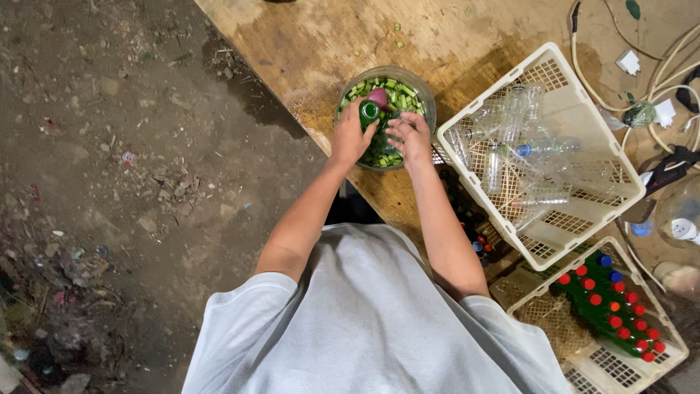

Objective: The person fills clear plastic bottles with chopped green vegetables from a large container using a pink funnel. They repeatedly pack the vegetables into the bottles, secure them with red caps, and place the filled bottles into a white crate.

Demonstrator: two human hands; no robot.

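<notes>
A round clear bowl point(425, 93) full of chopped green pieces stands at the near edge of a worn wooden table point(306, 44). My left hand point(351, 135) grips a small green bottle point(370, 112) over the bowl, with a pink scoop-like object point(378, 96) just above the bottle's mouth. My right hand point(410, 136) rests with fingers spread on the green pieces beside the bottle, holding nothing I can make out.
A white plastic crate point(543, 62) of empty clear bottles sits right of the bowl. A second crate point(674, 343) holds several filled green bottles with red, orange and blue caps. Cables point(660, 73) lie at the far right. Littered dirt floor point(109, 182) spreads to the left.
</notes>
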